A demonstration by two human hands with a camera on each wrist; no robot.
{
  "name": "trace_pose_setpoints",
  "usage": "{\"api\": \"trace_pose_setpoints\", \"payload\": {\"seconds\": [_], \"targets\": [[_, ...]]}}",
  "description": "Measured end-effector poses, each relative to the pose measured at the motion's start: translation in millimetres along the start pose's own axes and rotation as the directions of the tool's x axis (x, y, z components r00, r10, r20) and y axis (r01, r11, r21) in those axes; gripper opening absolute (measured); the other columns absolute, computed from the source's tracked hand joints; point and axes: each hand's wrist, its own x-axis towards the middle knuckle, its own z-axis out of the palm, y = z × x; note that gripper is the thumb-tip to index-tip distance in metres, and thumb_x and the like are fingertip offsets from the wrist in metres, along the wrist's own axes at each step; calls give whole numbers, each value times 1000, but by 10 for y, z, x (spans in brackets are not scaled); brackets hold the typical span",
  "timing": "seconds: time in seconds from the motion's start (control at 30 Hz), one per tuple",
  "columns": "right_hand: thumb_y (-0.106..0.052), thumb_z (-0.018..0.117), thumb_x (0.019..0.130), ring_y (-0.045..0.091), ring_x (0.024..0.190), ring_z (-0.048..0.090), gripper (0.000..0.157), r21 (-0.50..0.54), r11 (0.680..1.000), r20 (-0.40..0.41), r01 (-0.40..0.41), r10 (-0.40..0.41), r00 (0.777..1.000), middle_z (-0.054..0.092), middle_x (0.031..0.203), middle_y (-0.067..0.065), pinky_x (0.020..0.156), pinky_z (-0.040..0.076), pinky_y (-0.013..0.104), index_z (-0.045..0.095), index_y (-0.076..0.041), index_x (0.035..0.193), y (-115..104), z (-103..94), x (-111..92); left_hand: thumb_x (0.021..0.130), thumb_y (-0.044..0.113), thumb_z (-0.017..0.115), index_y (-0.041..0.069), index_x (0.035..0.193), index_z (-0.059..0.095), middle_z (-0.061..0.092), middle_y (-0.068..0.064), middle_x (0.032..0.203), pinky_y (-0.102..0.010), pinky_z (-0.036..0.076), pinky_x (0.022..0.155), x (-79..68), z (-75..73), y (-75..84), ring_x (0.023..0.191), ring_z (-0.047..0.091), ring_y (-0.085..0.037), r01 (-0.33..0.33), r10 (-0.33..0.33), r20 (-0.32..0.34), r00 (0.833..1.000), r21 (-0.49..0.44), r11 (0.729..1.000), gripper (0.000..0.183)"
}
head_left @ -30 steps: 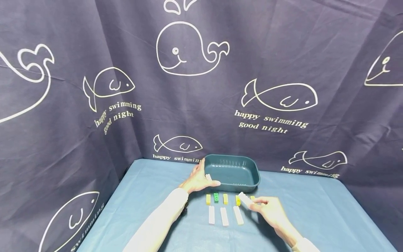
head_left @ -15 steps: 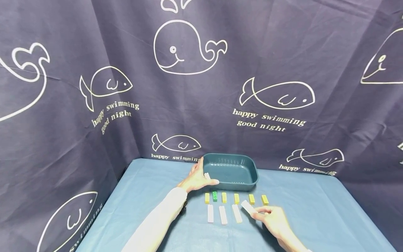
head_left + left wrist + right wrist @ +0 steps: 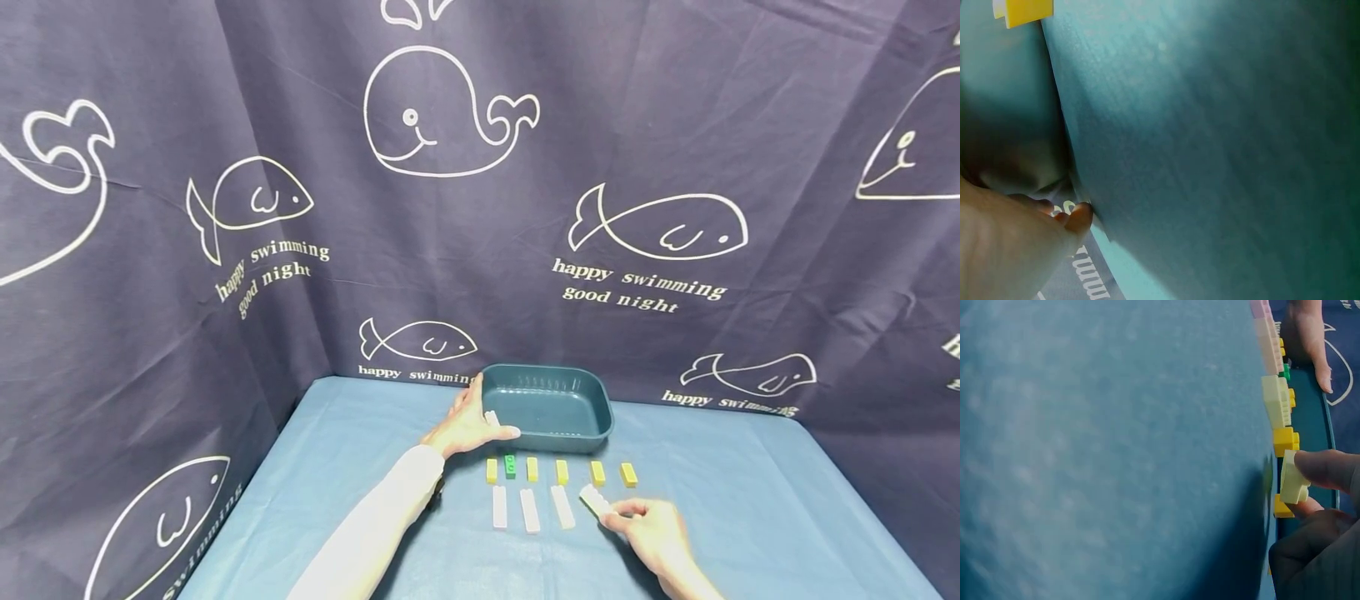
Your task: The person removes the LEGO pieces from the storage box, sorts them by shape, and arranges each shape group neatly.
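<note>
My right hand [image 3: 657,537] pinches a long pale yellow building block [image 3: 1293,478] between thumb and fingers, low over the table. To its left lie 3 long pale blocks: one pinkish [image 3: 499,507], one peach [image 3: 529,510], one pale yellow [image 3: 562,507]. Behind them runs a row of several small yellow blocks [image 3: 562,472] and a green block [image 3: 510,467]. At the back, my left hand [image 3: 463,427] grips the left front corner of a dark teal basin [image 3: 566,445], its thumb along the front. A small whitish piece [image 3: 491,418] shows beside that hand; its kind is unclear.
A blue cloth covers the table [image 3: 720,500]. Dark curtains [image 3: 525,250] with white whale and fish drawings rise behind the basin and along the left side.
My right hand has drawn the pale yellow block back toward me and lowered it in line with the other long blocks, uncovering the right-hand yellow blocks. My left hand stays at the basin.
</note>
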Motion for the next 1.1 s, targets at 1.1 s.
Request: {"api": "trace_pose_setpoints", "payload": {"seconds": [1.1], "targets": [[-29,92,74,15,70,63,26,-146,989,-74,29,-40,996,74,74,2,65,50,34,74,-11,73,-103,178,-105,75,62,93,25,178,7,21,-19,181,-70,32,129,-24,-26,39,165,26,-49,11,-11,8,1000,-26,1000,139]]}}
